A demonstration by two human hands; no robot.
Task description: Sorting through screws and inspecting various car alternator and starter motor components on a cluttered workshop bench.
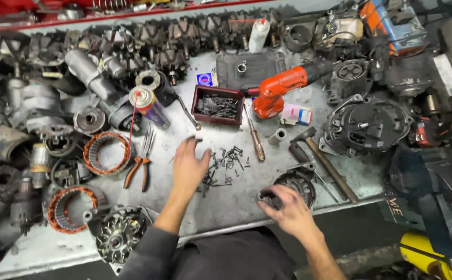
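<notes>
1. At the far left of the grey metal counter, worn motor parts lie heaped, with two copper-wound rings and a finned round housing near the front edge.
2. Orange-handled pliers lie beside a tilted spray can.
3. The left hand rests flat, fingers spread and holding nothing, just beside a loose scatter of small dark screws in the middle of the counter.
4. Behind the screws sit a red tray of screws, a screwdriver and an orange power drill.
5. The right hand curls around the rim of a round dark motor part near the front edge.
6. Further right lie a hammer and a large black housing.
7. Risk, as I judge it: a sweep of either hand could send loose screws rolling off the front edge, since nothing contains them.
8. The room looks like a crowded, dim repair workshop.
</notes>
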